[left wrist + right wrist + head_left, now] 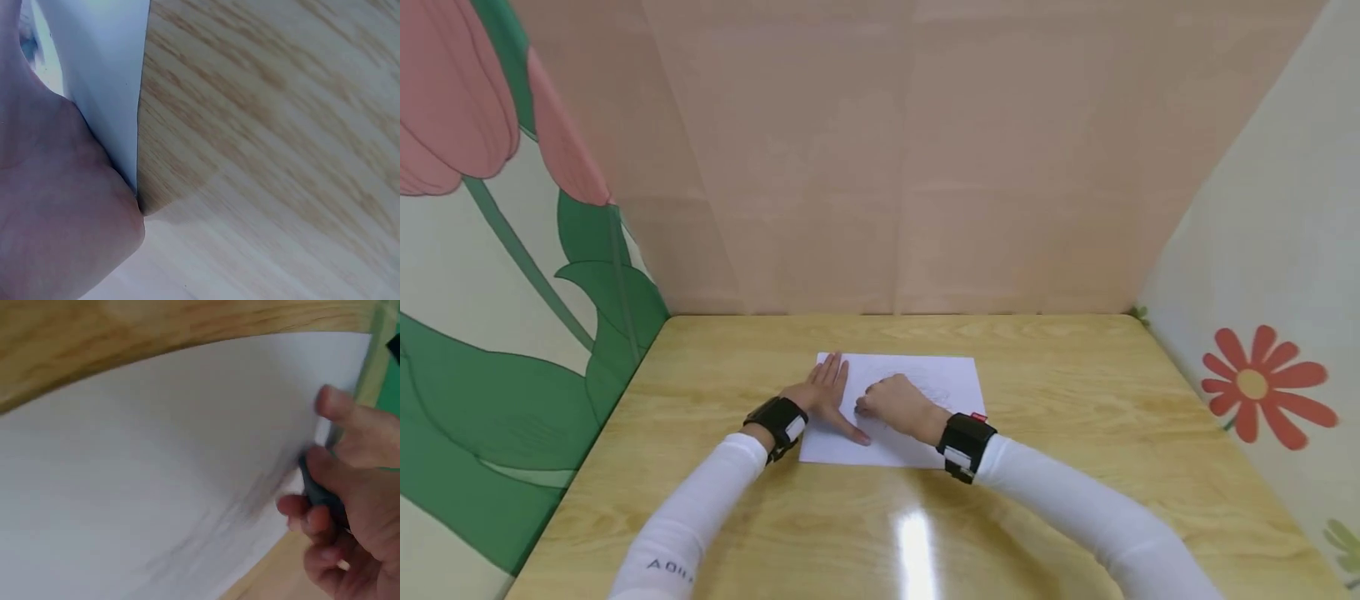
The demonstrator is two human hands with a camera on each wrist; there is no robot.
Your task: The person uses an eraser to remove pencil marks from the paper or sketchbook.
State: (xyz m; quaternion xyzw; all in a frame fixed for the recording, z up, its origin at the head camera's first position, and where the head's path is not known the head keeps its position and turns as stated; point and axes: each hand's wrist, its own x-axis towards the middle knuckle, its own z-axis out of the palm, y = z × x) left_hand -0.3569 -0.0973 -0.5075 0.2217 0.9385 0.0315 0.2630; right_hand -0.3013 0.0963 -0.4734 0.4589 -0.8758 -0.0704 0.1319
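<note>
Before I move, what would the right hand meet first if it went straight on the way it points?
Most likely the left hand, lying spread on the paper just ahead of the right hand; depth is hard to judge.

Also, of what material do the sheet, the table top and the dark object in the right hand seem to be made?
Sheet: likely white paper, matte; it looks thin and bears grey strokes. Table top: wood or wood-look laminate, glossy; it shows grain and a bright reflection. Dark object: perhaps plastic or rubber, by its even dark surface; the finish is too blurred to tell.
</note>
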